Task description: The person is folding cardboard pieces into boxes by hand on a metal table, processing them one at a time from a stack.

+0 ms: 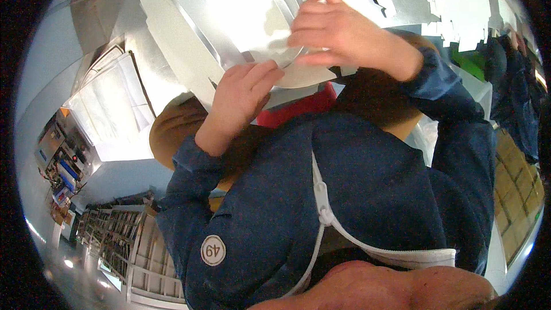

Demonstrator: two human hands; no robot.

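Note:
My left hand [245,97] is at the near edge of a white cardboard-like blank [185,30], fingers curled over the edge and thumb mostly hidden below. Higher and to the right, my right hand [329,30] is slightly blurred, its fingers bent over the blank's bright middle. A thin curved edge runs between the two hands. Glare hides much of the white surface, so whether the right fingers pinch anything cannot be seen. The blank has long straight folds or strips and reaches over my lap. Below its near edge shows a red object [299,105].
More white cut pieces [452,0] lie at the upper right. An open folder with papers [112,107] lies on the left. Racks with slats [116,237] stand at the lower left. A person in dark clothes [514,90] is at the far right, near a tiled floor [514,189].

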